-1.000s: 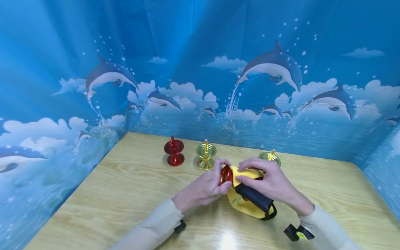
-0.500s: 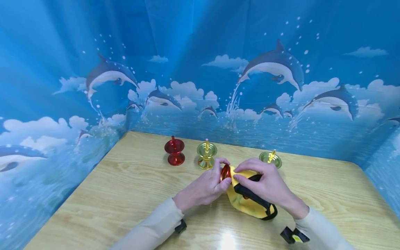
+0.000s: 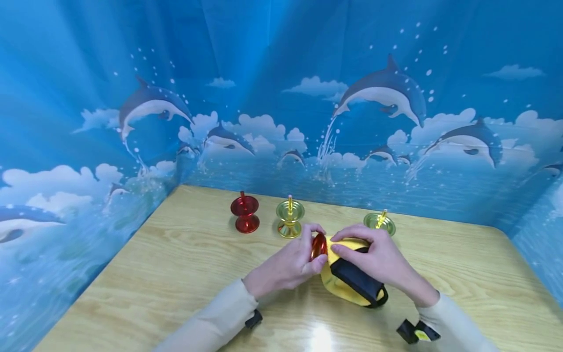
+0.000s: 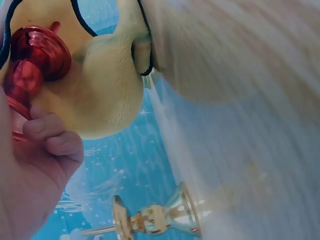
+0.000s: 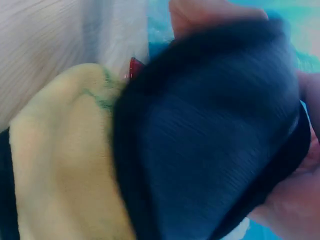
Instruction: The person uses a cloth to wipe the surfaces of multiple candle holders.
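My left hand [image 3: 288, 261] grips a shiny red candle holder [image 3: 318, 247] by one round end, tilted on its side above the table. In the left wrist view, the cup end of the red candle holder [image 4: 40, 52], with its thin spike, lies against a yellow fleecy cloth [image 4: 107, 85]. My right hand [image 3: 380, 254] holds that yellow cloth [image 3: 336, 286] around the holder, thumb and fingers bent over it. The cloth has black edging and a dark panel [image 3: 355, 277], which fills much of the right wrist view and hides part of the holder.
Behind the hands stand another red candle holder [image 3: 245, 214], a gold one [image 3: 290, 220] and a second gold one [image 3: 379, 221], partly hidden by my right hand. The wooden table [image 3: 176, 274] meets a blue dolphin-printed curtain [image 3: 272, 98] along its back and side.
My right fingers shift slightly on the cloth, inward and back out. The dark panel folds narrower at half a second ago and spreads wider now. My left hand stays nearly still.
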`<state>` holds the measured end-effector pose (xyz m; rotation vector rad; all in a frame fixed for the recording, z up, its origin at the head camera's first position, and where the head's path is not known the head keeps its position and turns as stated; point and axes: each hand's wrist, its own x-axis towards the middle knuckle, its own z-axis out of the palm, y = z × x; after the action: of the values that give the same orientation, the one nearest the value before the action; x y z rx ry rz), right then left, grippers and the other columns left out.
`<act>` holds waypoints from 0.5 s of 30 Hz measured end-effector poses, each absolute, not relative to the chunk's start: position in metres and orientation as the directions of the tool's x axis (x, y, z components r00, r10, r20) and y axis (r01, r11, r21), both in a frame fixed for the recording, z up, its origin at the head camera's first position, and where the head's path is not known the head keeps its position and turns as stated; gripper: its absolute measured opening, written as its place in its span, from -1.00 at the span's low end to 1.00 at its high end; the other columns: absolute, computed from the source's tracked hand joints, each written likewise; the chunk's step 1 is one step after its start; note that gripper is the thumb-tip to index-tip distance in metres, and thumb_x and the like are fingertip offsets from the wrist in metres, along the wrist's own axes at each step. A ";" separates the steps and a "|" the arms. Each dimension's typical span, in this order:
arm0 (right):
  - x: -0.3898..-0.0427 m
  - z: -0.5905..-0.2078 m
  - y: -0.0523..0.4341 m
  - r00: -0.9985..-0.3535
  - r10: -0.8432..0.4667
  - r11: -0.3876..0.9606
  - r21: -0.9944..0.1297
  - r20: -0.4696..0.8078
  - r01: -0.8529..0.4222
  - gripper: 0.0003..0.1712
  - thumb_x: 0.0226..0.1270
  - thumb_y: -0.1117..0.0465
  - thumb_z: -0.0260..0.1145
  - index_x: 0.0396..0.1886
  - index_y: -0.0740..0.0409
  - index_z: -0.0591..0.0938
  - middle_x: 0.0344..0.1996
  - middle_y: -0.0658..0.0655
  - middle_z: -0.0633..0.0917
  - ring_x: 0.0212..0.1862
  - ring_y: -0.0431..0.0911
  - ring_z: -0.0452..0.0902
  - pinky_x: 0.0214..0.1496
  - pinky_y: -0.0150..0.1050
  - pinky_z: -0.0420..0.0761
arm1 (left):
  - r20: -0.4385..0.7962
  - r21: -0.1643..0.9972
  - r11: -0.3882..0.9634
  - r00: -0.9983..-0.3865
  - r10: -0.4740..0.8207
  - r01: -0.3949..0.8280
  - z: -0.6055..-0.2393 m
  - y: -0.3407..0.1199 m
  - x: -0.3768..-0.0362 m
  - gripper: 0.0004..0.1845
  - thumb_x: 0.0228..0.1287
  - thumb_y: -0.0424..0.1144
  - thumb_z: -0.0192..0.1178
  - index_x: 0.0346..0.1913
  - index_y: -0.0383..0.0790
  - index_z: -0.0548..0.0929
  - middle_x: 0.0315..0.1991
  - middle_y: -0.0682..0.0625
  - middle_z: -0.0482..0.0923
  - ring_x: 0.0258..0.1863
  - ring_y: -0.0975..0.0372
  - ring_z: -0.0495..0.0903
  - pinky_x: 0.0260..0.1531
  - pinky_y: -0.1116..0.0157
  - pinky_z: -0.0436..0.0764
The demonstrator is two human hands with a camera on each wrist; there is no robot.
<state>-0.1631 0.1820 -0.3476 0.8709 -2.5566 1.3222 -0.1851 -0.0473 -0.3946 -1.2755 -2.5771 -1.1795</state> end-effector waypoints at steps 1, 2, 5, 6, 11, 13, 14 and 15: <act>-0.164 -0.346 0.184 -0.856 -0.426 0.455 -0.749 0.292 -0.482 -0.84 0.40 0.15 0.41 -0.07 -0.07 0.78 -0.08 0.02 0.79 -0.07 -0.26 0.70 -0.14 -0.35 0.69 | 0.352 0.592 0.376 -0.648 0.675 0.713 -0.394 -0.048 -0.185 -0.21 0.48 0.43 -0.38 0.32 -0.24 0.14 -0.36 0.08 0.47 -0.47 0.41 0.44 -0.43 0.52 0.47; -0.166 -0.345 0.186 -0.876 -0.429 0.456 -0.783 0.222 -0.423 -0.82 0.44 0.12 0.36 -0.04 -0.04 0.77 -0.04 0.05 0.78 -0.05 -0.24 0.71 -0.16 -0.33 0.70 | 0.361 0.566 0.381 -0.636 0.682 0.731 -0.393 -0.048 -0.184 -0.25 0.49 0.39 -0.31 0.31 -0.23 0.15 -0.37 0.08 0.47 -0.49 0.41 0.44 -0.44 0.54 0.45; -0.172 -0.343 0.192 -0.872 -0.477 0.452 -0.822 0.107 -0.348 -0.77 0.51 0.10 0.29 0.01 0.03 0.76 0.00 0.12 0.78 0.02 -0.16 0.71 -0.11 -0.30 0.70 | 0.353 0.509 0.404 -0.612 0.708 0.760 -0.392 -0.049 -0.183 -0.35 0.48 0.24 -0.13 0.32 -0.21 0.17 -0.42 0.10 0.47 -0.54 0.41 0.41 -0.51 0.56 0.40; -0.174 -0.343 0.193 -0.866 -0.492 0.452 -0.824 0.089 -0.341 -0.77 0.51 0.10 0.28 0.00 0.03 0.76 0.00 0.12 0.78 0.03 -0.14 0.71 -0.10 -0.29 0.69 | 0.339 0.500 0.414 -0.612 0.715 0.761 -0.391 -0.050 -0.182 -0.36 0.44 0.20 -0.08 0.32 -0.19 0.17 -0.43 0.11 0.47 -0.56 0.41 0.41 -0.53 0.56 0.39; -0.173 -0.339 0.198 -0.890 -0.444 0.469 -0.818 0.108 -0.333 -0.83 0.45 0.08 0.35 -0.08 -0.04 0.77 -0.07 0.04 0.78 -0.03 -0.20 0.71 -0.07 -0.28 0.70 | 0.305 0.497 0.431 -0.617 0.725 0.753 -0.390 -0.052 -0.183 -0.39 0.44 0.15 -0.05 0.33 -0.16 0.15 -0.41 0.09 0.51 -0.55 0.41 0.44 -0.53 0.57 0.41; -0.170 -0.333 0.201 -0.915 -0.372 0.472 -0.816 0.160 -0.334 -0.83 0.43 0.07 0.38 -0.08 -0.04 0.77 -0.09 0.00 0.78 -0.08 -0.22 0.71 -0.09 -0.29 0.71 | 0.319 0.512 0.434 -0.633 0.705 0.741 -0.389 -0.054 -0.184 -0.39 0.48 0.19 -0.09 0.33 -0.17 0.15 -0.39 0.07 0.53 -0.54 0.40 0.47 -0.51 0.55 0.45; -0.169 -0.330 0.203 -0.921 -0.338 0.471 -0.811 0.196 -0.346 -0.82 0.43 0.08 0.39 -0.07 -0.01 0.77 -0.10 -0.02 0.77 -0.10 -0.22 0.72 -0.12 -0.29 0.72 | 0.332 0.519 0.439 -0.646 0.688 0.734 -0.389 -0.056 -0.186 -0.38 0.49 0.22 -0.13 0.32 -0.18 0.15 -0.39 0.07 0.52 -0.52 0.40 0.48 -0.50 0.54 0.46; -0.168 -0.326 0.206 -0.926 -0.299 0.472 -0.808 0.229 -0.352 -0.82 0.42 0.10 0.39 -0.07 0.01 0.77 -0.11 -0.05 0.77 -0.14 -0.22 0.72 -0.14 -0.30 0.72 | 0.344 0.528 0.443 -0.659 0.669 0.725 -0.389 -0.058 -0.187 -0.38 0.51 0.24 -0.18 0.32 -0.19 0.15 -0.40 0.06 0.52 -0.53 0.39 0.47 -0.50 0.53 0.46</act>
<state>-0.1680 0.2062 -0.3262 0.5861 -2.6468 1.4737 -0.1871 -0.0577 -0.3890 -1.2564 -2.5962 -1.0145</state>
